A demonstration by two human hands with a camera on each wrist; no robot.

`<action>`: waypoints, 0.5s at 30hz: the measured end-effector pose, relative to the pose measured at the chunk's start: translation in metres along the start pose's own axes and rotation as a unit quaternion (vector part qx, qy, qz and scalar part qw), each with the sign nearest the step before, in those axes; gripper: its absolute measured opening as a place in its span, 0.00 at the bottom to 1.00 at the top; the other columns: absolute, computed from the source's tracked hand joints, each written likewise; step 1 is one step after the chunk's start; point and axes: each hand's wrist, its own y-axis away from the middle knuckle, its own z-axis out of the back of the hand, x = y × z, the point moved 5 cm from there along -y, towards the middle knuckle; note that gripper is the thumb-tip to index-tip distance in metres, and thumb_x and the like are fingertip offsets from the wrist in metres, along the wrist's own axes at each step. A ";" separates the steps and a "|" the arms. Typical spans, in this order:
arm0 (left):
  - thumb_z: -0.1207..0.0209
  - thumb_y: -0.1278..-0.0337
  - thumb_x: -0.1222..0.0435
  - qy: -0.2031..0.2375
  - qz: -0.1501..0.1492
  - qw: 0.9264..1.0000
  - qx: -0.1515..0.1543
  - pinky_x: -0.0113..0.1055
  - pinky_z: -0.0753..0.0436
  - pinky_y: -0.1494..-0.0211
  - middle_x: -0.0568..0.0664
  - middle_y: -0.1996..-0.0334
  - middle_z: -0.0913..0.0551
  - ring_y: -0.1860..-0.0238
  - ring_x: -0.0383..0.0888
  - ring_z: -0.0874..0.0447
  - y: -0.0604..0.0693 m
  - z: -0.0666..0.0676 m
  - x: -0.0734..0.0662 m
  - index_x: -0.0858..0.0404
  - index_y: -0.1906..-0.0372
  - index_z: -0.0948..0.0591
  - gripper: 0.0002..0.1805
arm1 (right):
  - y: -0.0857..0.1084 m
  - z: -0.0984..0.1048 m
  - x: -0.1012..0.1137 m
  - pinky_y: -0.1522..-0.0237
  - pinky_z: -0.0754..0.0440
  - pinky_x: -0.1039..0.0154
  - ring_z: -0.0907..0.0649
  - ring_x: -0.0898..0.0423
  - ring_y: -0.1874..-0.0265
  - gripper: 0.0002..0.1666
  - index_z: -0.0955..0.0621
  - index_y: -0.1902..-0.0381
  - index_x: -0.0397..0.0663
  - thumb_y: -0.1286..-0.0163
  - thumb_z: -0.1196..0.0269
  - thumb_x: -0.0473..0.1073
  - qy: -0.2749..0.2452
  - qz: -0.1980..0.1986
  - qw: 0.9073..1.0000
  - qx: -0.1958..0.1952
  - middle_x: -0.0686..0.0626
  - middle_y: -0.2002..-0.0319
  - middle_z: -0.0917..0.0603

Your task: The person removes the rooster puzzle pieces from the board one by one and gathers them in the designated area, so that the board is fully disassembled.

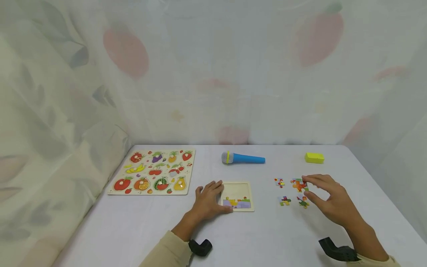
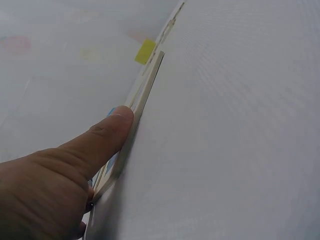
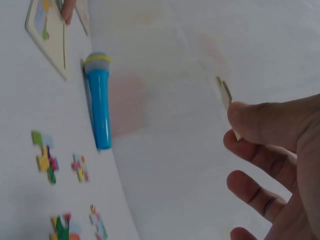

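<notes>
My left hand [image 1: 208, 202] holds the left side of a small wooden puzzle board [image 1: 237, 188], thumb along its near edge and fingertips by the far left corner. Pieces with purple and yellow parts fill the board's lower part. Between thumb and index finger, my right hand [image 1: 331, 198] pinches a thin jigsaw piece [image 3: 225, 96] edge-on, raised off the table. Under and beside that hand lie several loose jigsaw pieces, among them a purple and green one [image 1: 284, 201], a green one [image 1: 303, 202] and a small red-yellow one [image 1: 279, 182].
Behind the board lies a blue toy microphone [image 1: 248, 158] with a grey head. A yellow block [image 1: 314, 158] sits at the back right. A large fruit peg puzzle [image 1: 151, 172] takes up the table's back left. Patterned cloth [image 1: 213, 74] hangs behind.
</notes>
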 end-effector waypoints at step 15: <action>0.32 0.61 0.36 -0.003 0.000 1.000 0.000 0.61 0.48 0.37 0.47 0.31 0.34 0.30 0.50 0.42 0.000 0.000 -0.001 0.61 0.34 0.27 0.50 | 0.024 0.019 -0.038 0.48 0.38 0.80 0.29 0.70 0.46 0.35 0.17 0.47 0.44 0.56 0.27 0.22 0.014 -0.042 0.999 -0.014 0.55 0.51 0.18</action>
